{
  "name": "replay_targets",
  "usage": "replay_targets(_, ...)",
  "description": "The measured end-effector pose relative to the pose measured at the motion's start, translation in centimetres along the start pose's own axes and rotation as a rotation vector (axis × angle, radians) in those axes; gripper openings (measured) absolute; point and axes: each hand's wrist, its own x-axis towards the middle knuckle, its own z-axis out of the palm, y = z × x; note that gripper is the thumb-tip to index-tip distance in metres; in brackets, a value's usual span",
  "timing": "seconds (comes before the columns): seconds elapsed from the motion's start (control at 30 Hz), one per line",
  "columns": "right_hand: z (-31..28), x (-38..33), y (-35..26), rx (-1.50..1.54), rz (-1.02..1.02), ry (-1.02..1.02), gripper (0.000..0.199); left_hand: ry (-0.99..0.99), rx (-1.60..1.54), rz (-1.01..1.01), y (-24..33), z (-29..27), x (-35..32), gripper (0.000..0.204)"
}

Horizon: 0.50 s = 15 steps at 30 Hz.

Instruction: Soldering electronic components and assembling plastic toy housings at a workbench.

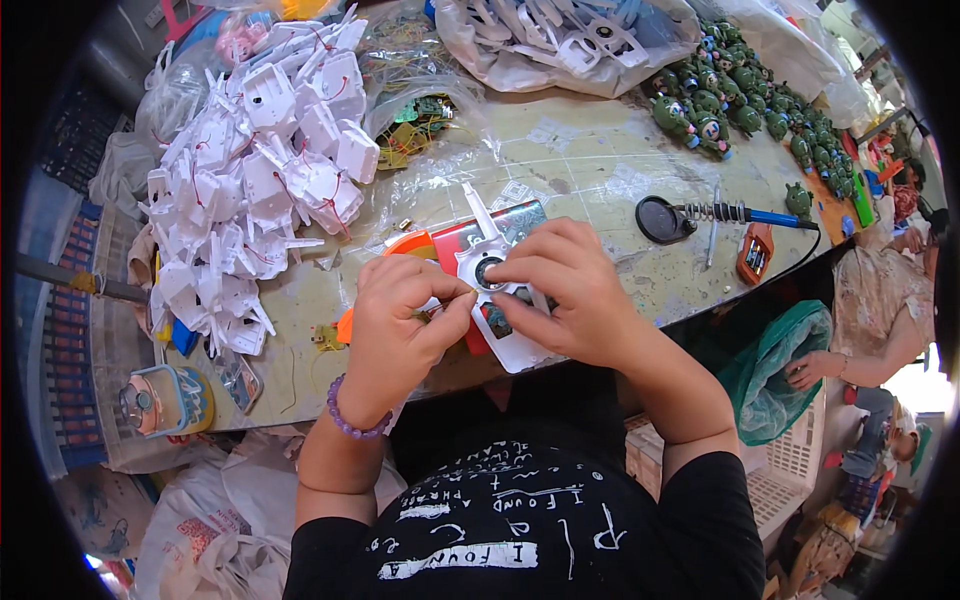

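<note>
A white plastic toy shell point(510, 340) with a round dark speaker hole lies over a red and orange holder point(440, 243) at the near edge of the worn workbench point(590, 170). My right hand point(565, 290) presses down on the shell, fingertips by the round hole. My left hand point(400, 320), with a purple bead bracelet on its wrist, is curled beside the shell and pinches a small part at its left edge; the part itself is hidden by the fingers.
A big heap of white plastic shells with red wires point(265, 170) fills the left. A soldering iron in its spring stand point(715, 213) lies right. Green toy figures point(745, 90) line the far right. Bags of parts point(560, 40) sit behind. Another person's hand point(812, 368) holds a green bag.
</note>
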Motion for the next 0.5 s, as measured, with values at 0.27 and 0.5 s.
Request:
replay_targets(0.27,-2.8,-2.5,1.4,-0.063,0.124,0.152,0.017,-0.035,0.063,0.146,-0.5,0.3,0.8,0.006)
replay_targets(0.5,-6.8,-8.8,2.8,-0.091,0.508,0.480,0.008,-0.127,0.164,0.191,-0.4,0.8,1.9,0.005)
